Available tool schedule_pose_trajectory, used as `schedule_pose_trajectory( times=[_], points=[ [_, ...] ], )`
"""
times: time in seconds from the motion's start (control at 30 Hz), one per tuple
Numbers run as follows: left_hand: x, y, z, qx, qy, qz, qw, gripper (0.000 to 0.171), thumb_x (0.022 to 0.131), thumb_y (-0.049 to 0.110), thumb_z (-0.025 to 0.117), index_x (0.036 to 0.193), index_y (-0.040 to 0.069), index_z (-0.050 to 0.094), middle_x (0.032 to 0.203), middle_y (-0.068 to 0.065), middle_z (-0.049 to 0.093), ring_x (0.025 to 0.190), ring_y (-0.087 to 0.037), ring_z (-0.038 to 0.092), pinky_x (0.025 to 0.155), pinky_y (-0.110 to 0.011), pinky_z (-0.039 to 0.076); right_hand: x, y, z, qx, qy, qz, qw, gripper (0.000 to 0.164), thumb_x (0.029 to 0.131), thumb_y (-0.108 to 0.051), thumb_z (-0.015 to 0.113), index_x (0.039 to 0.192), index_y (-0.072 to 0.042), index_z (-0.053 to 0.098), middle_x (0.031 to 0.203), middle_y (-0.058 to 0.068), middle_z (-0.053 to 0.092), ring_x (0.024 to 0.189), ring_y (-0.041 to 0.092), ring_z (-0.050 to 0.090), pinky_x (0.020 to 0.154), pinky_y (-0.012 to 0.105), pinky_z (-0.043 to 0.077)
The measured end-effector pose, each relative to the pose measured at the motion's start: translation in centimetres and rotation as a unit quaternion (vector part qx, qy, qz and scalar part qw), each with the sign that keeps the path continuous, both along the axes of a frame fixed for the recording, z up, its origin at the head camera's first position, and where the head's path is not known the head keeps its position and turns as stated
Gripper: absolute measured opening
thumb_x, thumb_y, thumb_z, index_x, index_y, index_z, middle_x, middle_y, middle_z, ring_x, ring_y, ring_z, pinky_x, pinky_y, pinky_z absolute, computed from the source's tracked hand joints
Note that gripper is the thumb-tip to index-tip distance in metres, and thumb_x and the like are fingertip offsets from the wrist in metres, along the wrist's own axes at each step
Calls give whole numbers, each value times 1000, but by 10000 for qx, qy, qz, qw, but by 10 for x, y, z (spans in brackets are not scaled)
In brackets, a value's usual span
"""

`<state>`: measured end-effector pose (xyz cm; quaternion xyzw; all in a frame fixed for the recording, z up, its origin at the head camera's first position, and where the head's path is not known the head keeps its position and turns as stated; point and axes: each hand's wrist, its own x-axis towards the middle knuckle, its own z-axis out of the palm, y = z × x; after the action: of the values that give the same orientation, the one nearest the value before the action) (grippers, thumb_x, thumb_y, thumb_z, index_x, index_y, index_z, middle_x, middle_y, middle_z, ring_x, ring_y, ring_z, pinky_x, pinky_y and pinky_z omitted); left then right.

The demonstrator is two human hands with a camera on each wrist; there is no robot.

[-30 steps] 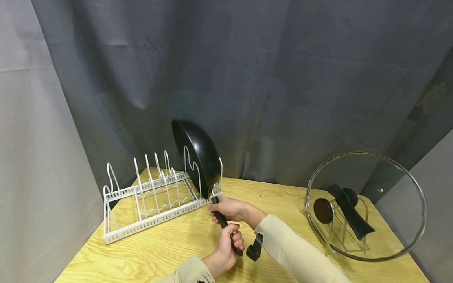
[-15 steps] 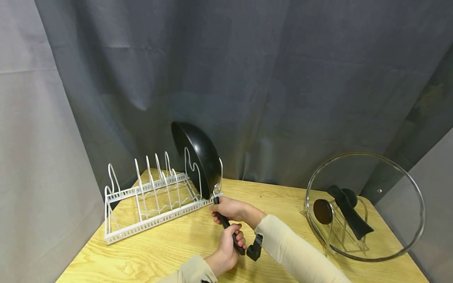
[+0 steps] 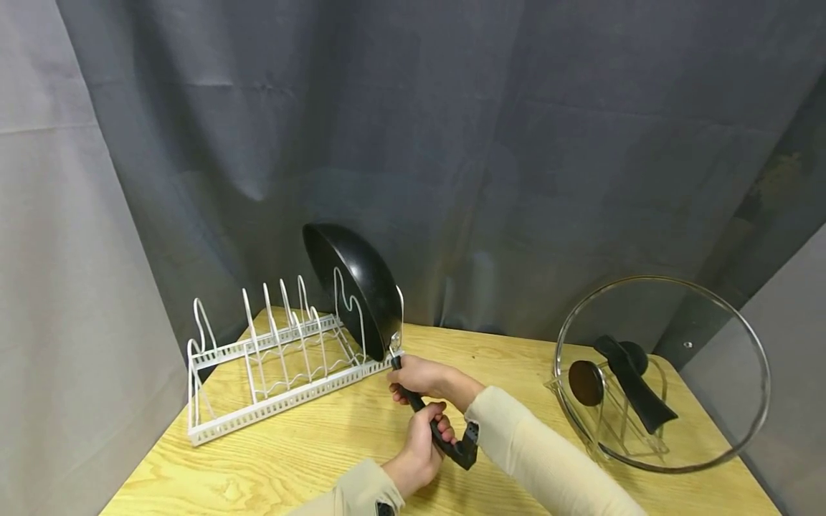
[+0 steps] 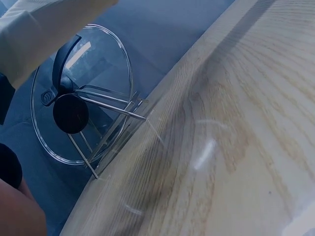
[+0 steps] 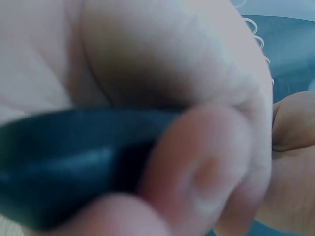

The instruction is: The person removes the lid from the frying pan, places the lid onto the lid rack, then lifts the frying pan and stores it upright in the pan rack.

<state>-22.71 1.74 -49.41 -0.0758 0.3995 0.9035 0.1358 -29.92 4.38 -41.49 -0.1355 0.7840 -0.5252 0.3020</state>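
Observation:
A deep black frying pan point(image 3: 364, 269) stands on edge, leaning left, in the right end slot of a white wire rack point(image 3: 277, 408). Its black handle point(image 3: 415, 401) points down toward the front of the table. My right hand point(image 3: 422, 378) grips the handle close to the metal joint by the pan. Lower down, my left hand point(image 3: 421, 446) wraps its fingers round the handle near its end, thumb on top. In the right wrist view, curled fingers point(image 5: 202, 167) close round the black handle point(image 5: 74, 157) in a blurred close-up.
At the table's right side a large glass lid point(image 3: 765, 387) with a black handle point(image 3: 639, 390) leans upright on a wire stand point(image 4: 110, 104). A dark round disc point(image 3: 586, 383) sits there too. A grey curtain point(image 3: 516, 179) hangs behind the table.
The pan's upper edge has shifted slightly left. The handle's end has swung to the right, with my left hand moving right along with it. My right hand has shifted only a little.

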Motion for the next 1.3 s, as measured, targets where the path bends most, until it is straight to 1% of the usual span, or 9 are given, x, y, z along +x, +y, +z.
schedule_pose_trajectory(
  times=[0.4,0.5,0.7,0.8,0.9,1.0,1.13,1.23,1.3],
  points=[
    [-4,3,-2,-27,74,-114,9999,24,87,16,47,64,17,41,54,6,40,48,-7,41,56,-23,42,-2,1,0,324,199,-92,9992,11,94,-3,45,84,1,45,68,7,50,52,13,51,51,24,44],
    [-4,1,-3,-77,103,-181,9998,23,88,17,48,65,17,43,57,5,42,50,-9,44,59,-25,44,0,1,1,466,378,-75,9982,10,95,-3,46,86,2,46,69,9,51,53,14,53,53,26,46],
    [-2,-10,-5,-218,202,-572,9979,21,92,25,51,75,13,48,65,2,49,59,-11,54,66,-26,49,2,2,2,630,690,-60,9956,10,96,-5,48,89,1,44,77,17,56,58,20,59,63,39,53],
    [0,-17,-5,-384,303,-761,9959,17,92,23,54,82,9,51,68,0,54,64,-14,59,71,-30,51,2,4,2,570,701,28,9959,11,95,-6,48,89,1,43,74,15,55,59,20,60,63,38,54],
    [2,-24,-4,-674,503,-886,9925,15,92,21,56,91,6,53,70,-1,59,70,-16,64,77,-36,53,1,7,2,450,645,80,9969,11,94,-7,50,87,1,44,70,11,54,58,18,59,61,35,53],
    [3,-30,-4,-990,662,-1020,9876,22,92,22,57,99,1,54,72,-2,63,74,-16,67,80,-39,53,-1,9,1,383,594,98,9974,12,94,-8,52,88,1,46,69,10,54,58,18,59,60,33,52],
    [3,-37,-6,-1454,752,-1221,9789,33,93,24,56,109,-4,52,75,-1,65,74,-15,67,77,-37,54,-2,11,-2,418,553,138,9975,15,96,-12,53,90,1,48,70,11,56,60,20,61,60,32,52],
    [4,-41,-8,-1755,779,-1347,9721,37,93,26,56,112,-4,51,78,-2,66,73,-15,67,75,-36,54,-2,11,-5,484,583,130,9970,16,96,-14,53,92,1,49,71,12,57,61,22,63,59,33,53],
    [5,-43,-8,-1898,815,-1391,9685,34,93,27,56,110,-2,51,80,-3,67,74,-15,66,74,-38,54,-1,11,-6,498,607,106,9969,17,97,-14,53,92,1,48,71,12,57,62,23,63,59,33,53]
  ],
)
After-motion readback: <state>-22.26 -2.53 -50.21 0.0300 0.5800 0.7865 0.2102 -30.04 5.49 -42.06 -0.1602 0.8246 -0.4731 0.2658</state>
